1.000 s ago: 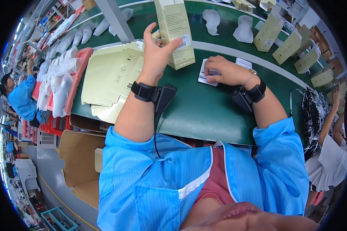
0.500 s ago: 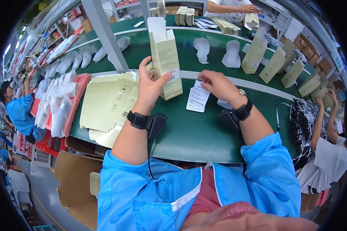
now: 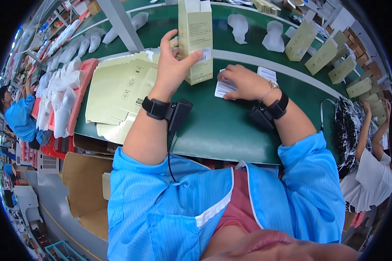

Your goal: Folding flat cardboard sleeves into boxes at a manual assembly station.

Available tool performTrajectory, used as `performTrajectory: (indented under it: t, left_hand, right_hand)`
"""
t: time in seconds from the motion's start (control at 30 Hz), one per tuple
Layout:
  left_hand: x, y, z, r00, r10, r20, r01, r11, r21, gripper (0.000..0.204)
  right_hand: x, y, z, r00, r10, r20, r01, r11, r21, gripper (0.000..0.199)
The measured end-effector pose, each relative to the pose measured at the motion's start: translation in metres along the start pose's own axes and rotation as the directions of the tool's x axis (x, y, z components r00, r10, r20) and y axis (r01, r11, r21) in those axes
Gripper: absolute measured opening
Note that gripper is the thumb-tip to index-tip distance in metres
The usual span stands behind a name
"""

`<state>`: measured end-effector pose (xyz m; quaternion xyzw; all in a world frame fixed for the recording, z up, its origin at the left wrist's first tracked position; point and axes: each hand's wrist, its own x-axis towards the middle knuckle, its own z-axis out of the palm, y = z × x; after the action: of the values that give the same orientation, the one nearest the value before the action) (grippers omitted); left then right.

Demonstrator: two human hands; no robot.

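My left hand (image 3: 172, 65) grips a tall pale yellow-green carton (image 3: 197, 39) standing upright on the green table (image 3: 222, 130). To its right, my right hand (image 3: 244, 81) lies with fingers bent on a small white printed leaflet (image 3: 224, 88). A second white leaflet (image 3: 266, 73) pokes out just behind that hand. Both wrists carry black bands with small black devices.
A stack of flat yellow-green carton blanks (image 3: 117, 93) lies left of my arm. White moulded inserts (image 3: 274, 37) and several upright cartons (image 3: 324, 63) stand on the far belt. A red tray of white inserts (image 3: 67, 102) is at the left. Other people work at both sides.
The carton in my left hand has stayed upright while my right hand came back down onto the white leaflet. My view has moved closer to the table.
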<state>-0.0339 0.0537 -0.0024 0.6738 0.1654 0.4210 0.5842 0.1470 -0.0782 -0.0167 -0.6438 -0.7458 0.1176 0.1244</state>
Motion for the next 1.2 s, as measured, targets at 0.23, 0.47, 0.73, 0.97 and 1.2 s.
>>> performTrajectory:
  t: [0.23, 0.47, 0.73, 0.97, 1.2]
  left_hand:
    - [-0.001, -0.002, 0.002, 1.000, 0.018, 0.011, -0.019, 0.996, 0.088, 0.079]
    - [-0.002, -0.003, 0.004, 1.000, 0.020, 0.023, -0.022, 0.998, 0.060, 0.077]
    - [-0.005, 0.002, 0.002, 1.000, 0.013, -0.008, -0.013, 0.997, 0.079, 0.077]
    - [-0.003, 0.001, 0.003, 1.000, 0.018, -0.001, -0.017, 0.999, 0.039, 0.077]
    - [-0.003, 0.002, 0.005, 0.985, 0.094, 0.142, -0.106, 0.991, 0.078, 0.083]
  right_hand:
    - [-0.002, -0.002, -0.003, 0.999, 0.048, 0.014, -0.048, 0.999, -0.011, 0.046]
    - [-0.004, 0.005, -0.005, 0.998, 0.035, 0.044, -0.038, 0.997, 0.066, 0.042]
    - [-0.003, 0.009, -0.009, 0.997, 0.001, 0.082, -0.011, 0.993, 0.121, 0.027]
    - [-0.004, 0.001, -0.035, 0.955, 0.150, -0.255, -0.102, 0.976, 0.191, 0.016]
    - [-0.027, -0.003, -0.081, 0.196, -0.122, -0.973, 0.440, 0.898, -0.024, 0.019]
